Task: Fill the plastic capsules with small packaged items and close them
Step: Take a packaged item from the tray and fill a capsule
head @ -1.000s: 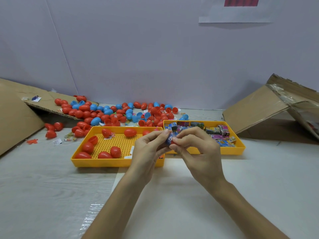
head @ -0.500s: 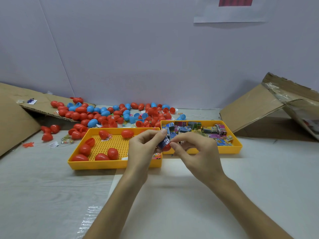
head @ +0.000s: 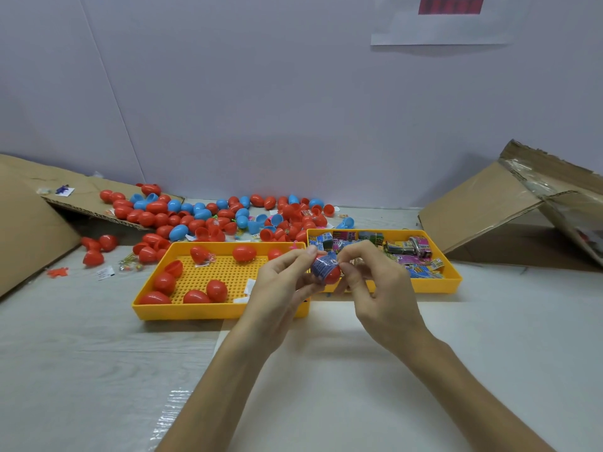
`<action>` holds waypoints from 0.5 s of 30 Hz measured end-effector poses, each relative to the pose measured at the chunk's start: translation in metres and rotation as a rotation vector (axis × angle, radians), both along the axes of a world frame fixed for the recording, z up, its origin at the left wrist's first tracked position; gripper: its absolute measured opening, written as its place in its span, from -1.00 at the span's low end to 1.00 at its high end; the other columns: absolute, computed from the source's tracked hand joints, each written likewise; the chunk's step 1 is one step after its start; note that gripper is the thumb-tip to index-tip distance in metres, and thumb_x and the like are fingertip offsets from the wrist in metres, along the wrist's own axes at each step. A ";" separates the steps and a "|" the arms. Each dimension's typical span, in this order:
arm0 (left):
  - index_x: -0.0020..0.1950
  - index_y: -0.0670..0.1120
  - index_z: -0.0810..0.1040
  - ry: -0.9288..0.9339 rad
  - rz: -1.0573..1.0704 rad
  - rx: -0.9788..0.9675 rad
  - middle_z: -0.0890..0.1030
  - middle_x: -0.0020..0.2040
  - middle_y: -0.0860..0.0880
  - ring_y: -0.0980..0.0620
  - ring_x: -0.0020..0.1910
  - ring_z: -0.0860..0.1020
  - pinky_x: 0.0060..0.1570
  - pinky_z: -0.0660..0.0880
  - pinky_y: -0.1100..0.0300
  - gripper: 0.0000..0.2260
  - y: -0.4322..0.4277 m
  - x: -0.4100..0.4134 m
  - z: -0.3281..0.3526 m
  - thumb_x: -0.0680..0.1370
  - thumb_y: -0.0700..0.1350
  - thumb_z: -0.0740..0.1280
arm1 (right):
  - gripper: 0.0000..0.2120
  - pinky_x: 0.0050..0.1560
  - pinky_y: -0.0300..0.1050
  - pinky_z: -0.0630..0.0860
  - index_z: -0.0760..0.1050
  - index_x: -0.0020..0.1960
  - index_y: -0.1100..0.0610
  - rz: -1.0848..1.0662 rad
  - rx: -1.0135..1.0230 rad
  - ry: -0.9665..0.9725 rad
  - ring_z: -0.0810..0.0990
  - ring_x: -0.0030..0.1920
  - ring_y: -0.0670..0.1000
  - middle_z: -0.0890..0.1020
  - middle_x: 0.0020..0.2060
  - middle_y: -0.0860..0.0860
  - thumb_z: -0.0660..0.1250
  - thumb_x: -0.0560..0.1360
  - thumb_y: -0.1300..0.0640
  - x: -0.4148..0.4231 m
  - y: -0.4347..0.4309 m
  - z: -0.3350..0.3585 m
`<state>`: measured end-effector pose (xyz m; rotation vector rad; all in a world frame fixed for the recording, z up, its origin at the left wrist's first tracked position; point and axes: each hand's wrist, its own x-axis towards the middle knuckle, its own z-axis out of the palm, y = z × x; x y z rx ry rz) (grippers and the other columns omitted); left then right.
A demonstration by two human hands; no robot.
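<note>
Both hands meet in front of the two yellow trays. My left hand [head: 280, 288] pinches a red capsule half [head: 332, 276] with a blue packaged item [head: 323, 266] sticking out of its top. My right hand [head: 375, 285] touches the same capsule and packet from the right side, thumb and fingers curled on them. The left yellow tray [head: 222, 310] holds several closed red capsules [head: 195, 296]. The right yellow tray [head: 453, 278] holds several small colourful packets [head: 408, 252].
A heap of loose red and blue capsules [head: 208, 216] lies behind the trays against the wall. Flattened cardboard [head: 29, 223] rises at the left; an opened cardboard box [head: 489, 203] stands at the right. A white sheet [head: 342, 370] covers the table under my forearms.
The packet has gone further into the red capsule half, which now shows below it between my fingertips. Both hands stayed together in front of the trays.
</note>
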<state>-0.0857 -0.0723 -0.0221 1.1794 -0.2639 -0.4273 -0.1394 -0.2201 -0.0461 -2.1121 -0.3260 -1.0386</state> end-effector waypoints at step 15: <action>-0.17 -0.12 0.69 -0.216 0.149 0.124 0.71 -0.19 -0.08 0.00 -0.18 0.70 -0.23 0.62 0.24 -0.72 0.000 0.009 -0.006 0.49 0.10 0.41 | -0.76 -0.06 -0.11 0.65 0.56 0.13 0.01 0.210 0.515 0.287 0.71 -0.04 0.02 0.68 -0.05 -0.03 0.49 0.49 0.12 0.000 0.007 0.005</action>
